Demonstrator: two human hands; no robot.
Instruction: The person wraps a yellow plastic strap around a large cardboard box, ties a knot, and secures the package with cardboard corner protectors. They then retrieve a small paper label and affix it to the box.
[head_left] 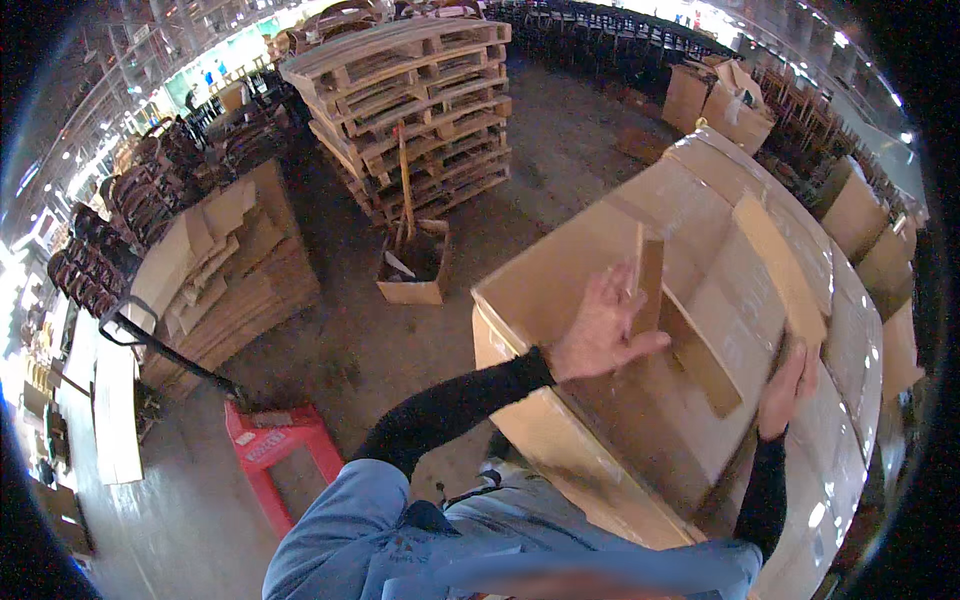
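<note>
A large cardboard carton [570, 262] stands in front of me, its top covered by brown panels. Over it is my left hand [605, 330], its fingers spread and thumb stretched out, beside a short brown strip [650, 265]. I cannot tell whether the hand only touches this strip. Another brown strip [705, 360] lies slanted on the carton, just right of that hand. Farther right, my right hand [788, 392] is closed at the near end of a long, pale tan strip [780, 265]. Its thumb is mostly hidden.
Clear-wrapped cartons [850, 400] adjoin on the right. A red pallet jack [285, 445] is at lower left, near flattened cardboard [225, 270]. Beyond stand a small open box [412, 292] holding a wooden handle and a tall pallet stack [420, 100]. More boxes [720, 100] are at far right.
</note>
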